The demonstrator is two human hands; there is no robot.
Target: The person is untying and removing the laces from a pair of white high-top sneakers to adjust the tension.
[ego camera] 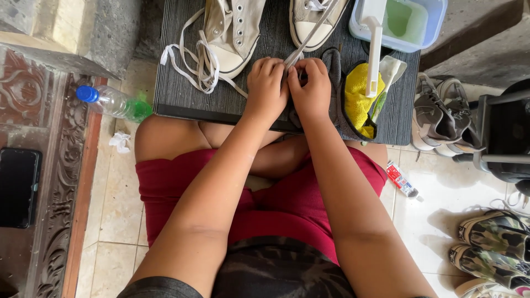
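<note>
Two hands: the left hand [266, 83] and right hand [312, 84] meet knuckle to knuckle at the near edge of a dark ribbed surface [182, 94], seen from above over the person's crossed legs and red shorts [287, 201].
Fingers: both sets are curled together and pinched on one white shoelace [313, 30]; the fingertips themselves are tucked under, so the exact pinch is hard to see.
Shoelace: it runs taut from the hands up and away to the right-hand cream sneaker [314, 19], pulled straight, probably so it can be worked with both hands.
Second sneaker: a cream high-top [232, 30] lies to the left on the surface, its loose lace [190, 60] trailing in loops off the toe.
Cleaning things: a pale blue tub [436, 14] of green liquid with a white brush [374, 44] propped across it sits at the far right, within reach; a yellow cloth [358, 96] lies bundled in a grey cloth beside the right hand.
Bottle: a clear plastic bottle [113, 102] with a blue cap and green liquid lies on its side on the tiled floor, left.
Tube: a small red and white tube [401, 179] lies on the floor, right.
Other shoes: grey trainers [441, 116] and camouflage-patterned shoes [491, 248] wait on the floor at right.
Phone: a dark phone [19, 187] rests on a carved ledge, far left.
</note>
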